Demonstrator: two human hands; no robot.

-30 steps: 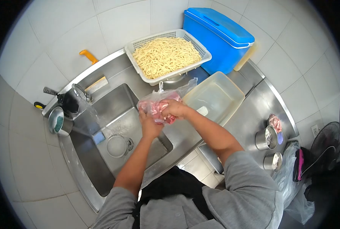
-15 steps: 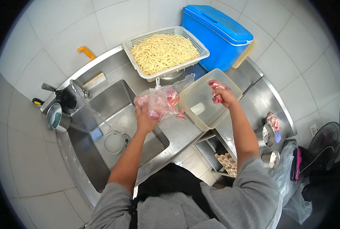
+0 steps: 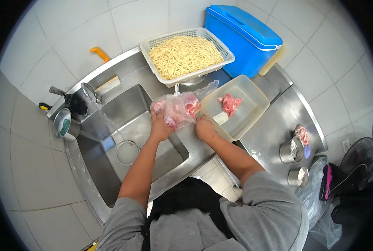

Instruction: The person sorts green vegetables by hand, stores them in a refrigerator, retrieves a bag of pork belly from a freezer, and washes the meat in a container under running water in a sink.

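A clear plastic bag of raw meat lies on the steel counter beside the sink. My left hand is closed around its near left side. My right hand is at the bag's right end, by the near left rim of a translucent plastic tub. Its fingers are curled, and what they hold, if anything, is hidden. Inside the tub sits a pink piece of raw meat, next to a whitish patch on the bottom.
Behind the bag stands a basket of noodles, with a blue cooler to its right. Water runs into the steel sink. Steel bowls and more meat are on the right counter. An orange handle sticks up behind.
The piece of meat my right hand held above the tub now lies in it. My right hand has moved left to the bag's end. My left hand stays on the bag.
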